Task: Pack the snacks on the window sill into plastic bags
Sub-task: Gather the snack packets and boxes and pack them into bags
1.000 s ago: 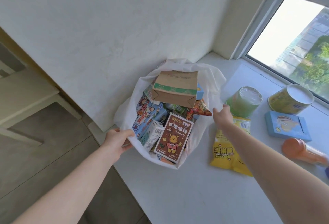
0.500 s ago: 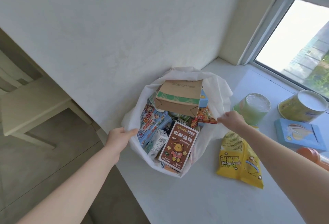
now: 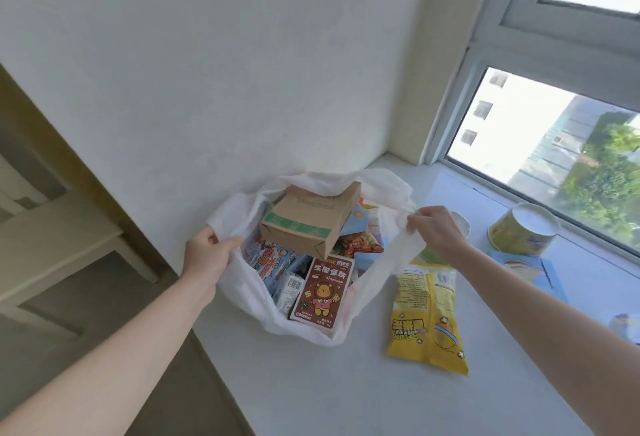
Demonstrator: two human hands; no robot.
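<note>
— So, the hands?
— Arms outstretched; left hand (image 3: pixel 207 255) grip clamped on the plastic bag (image 3: pixel 242 297), left rim; right hand (image 3: pixel 438 233) grip pinches its raised right handle.
— Snacks?
— Inside it, boxes (image 3: pixel 322 293); popcorn packet (image 3: pixel 429 324) just right of it.

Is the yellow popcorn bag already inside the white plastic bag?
No, the yellow popcorn bag lies on the sill beside the white plastic bag.
</note>
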